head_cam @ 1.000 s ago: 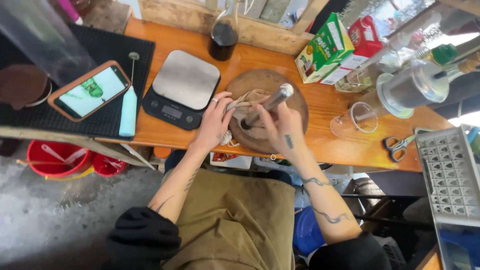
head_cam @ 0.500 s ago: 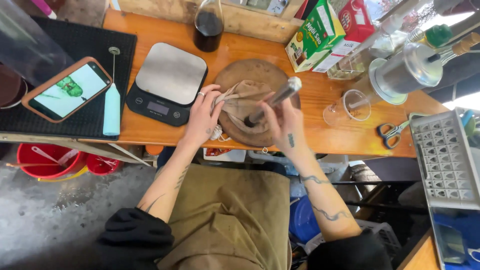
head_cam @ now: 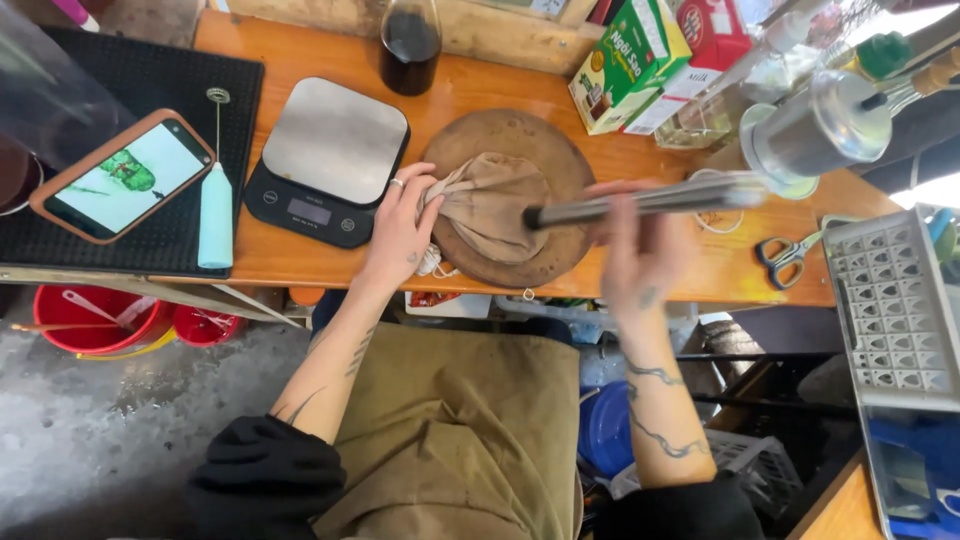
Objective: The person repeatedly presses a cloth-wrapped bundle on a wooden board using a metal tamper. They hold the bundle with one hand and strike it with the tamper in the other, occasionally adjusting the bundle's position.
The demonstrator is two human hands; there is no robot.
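The left hand (head_cam: pixel 400 225) pinches the gathered neck of a tan cloth pouch (head_cam: pixel 490 205) lying on the round wooden board (head_cam: pixel 560 255); its contents are hidden. The right hand (head_cam: pixel 640 250), blurred, seems closed around a long metal rod (head_cam: pixel 640 202) held across the board. Left of the board sits a black digital scale (head_cam: pixel 325 160); behind it, a glass flask of dark liquid (head_cam: pixel 410 45) on the orange counter (head_cam: pixel 300 265).

Person: arms, hands, clothing.
Left hand (head_cam: pixel 400 225) with a ring on one finger; right hand (head_cam: pixel 640 250) blurred. Both forearms carry dark line tattoos. Black sleeves pushed up to the elbows; olive-khaki apron over the lap.
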